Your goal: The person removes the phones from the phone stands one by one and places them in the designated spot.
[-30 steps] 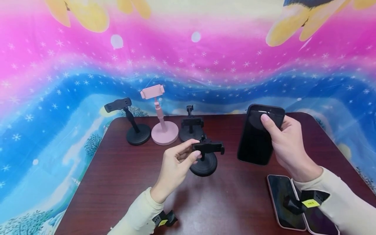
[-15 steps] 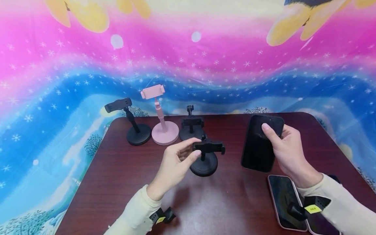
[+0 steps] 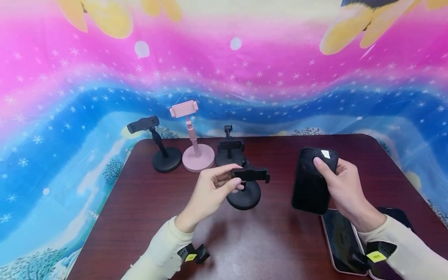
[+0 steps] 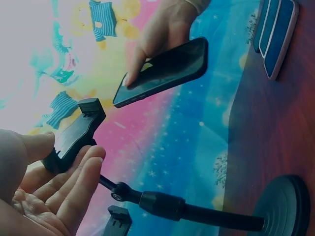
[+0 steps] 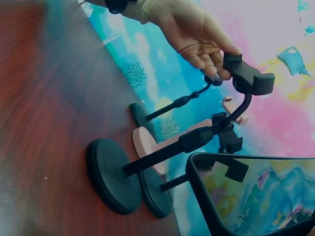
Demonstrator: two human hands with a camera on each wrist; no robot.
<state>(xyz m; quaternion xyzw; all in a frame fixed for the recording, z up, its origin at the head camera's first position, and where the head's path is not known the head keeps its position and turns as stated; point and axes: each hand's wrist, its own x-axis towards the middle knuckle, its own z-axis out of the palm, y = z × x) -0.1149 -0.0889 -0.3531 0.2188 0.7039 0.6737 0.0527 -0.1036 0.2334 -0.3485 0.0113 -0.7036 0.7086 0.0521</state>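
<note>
My left hand (image 3: 207, 193) pinches the left end of the clamp on a black phone stand (image 3: 252, 174) between thumb and fingers. The stand's round base (image 3: 245, 197) rests on the table. To the right, my right hand (image 3: 344, 192) holds a black smartphone (image 3: 309, 186) in the air, thumb on its dark screen and other fingers mostly hidden behind it. Phone and clamp are apart. From the left wrist view, the phone (image 4: 170, 71) appears tilted beyond the clamp (image 4: 78, 135). The right wrist view shows the phone's reflective screen (image 5: 261, 191) close up.
Behind stand a black phone stand (image 3: 164, 155), a pink one (image 3: 197, 157) and another black one (image 3: 229, 153). Several phones lie at the right front, including one with a pink edge (image 3: 344, 249), partly under my right forearm. A patterned cloth (image 3: 224, 77) surrounds the dark red table (image 3: 147, 217).
My right hand has lowered the phone and shifted it slightly right, toward the phones on the table. My left hand stays at the clamp, nearly unmoved.
</note>
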